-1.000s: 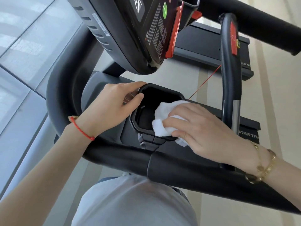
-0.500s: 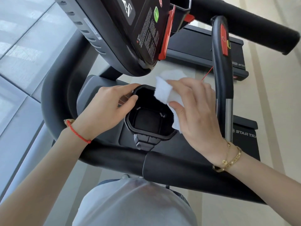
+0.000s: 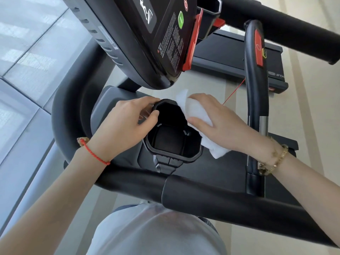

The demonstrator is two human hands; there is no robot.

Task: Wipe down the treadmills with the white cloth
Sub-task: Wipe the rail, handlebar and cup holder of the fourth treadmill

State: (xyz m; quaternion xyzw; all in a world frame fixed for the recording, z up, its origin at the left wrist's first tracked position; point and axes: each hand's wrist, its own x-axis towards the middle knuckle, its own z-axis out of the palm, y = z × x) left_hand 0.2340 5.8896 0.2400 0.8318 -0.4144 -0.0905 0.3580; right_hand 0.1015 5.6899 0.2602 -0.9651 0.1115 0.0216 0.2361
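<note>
The black treadmill's cup holder (image 3: 173, 157) sits in the middle of the frame, just beyond the thick front handlebar (image 3: 211, 197). My left hand (image 3: 121, 127) grips the holder's far-left rim, thumb curled inside and fingers outside. My right hand (image 3: 219, 122) holds the white cloth (image 3: 196, 111) and presses it against the holder's right rim. A corner of the cloth sticks up beyond my fingers and another end hangs out below my palm.
The treadmill console (image 3: 147, 37) with a green button and a red edge hangs over the holder. A curved black grip bar (image 3: 254, 89) with a red tag stands right of my right hand. A second treadmill's deck (image 3: 233, 59) lies beyond. Glass panels (image 3: 27, 52) are on the left.
My right hand lifted the cloth from the holder's near rim to its far side, then brought it down onto the right rim. My left hand kept its grip on the holder.
</note>
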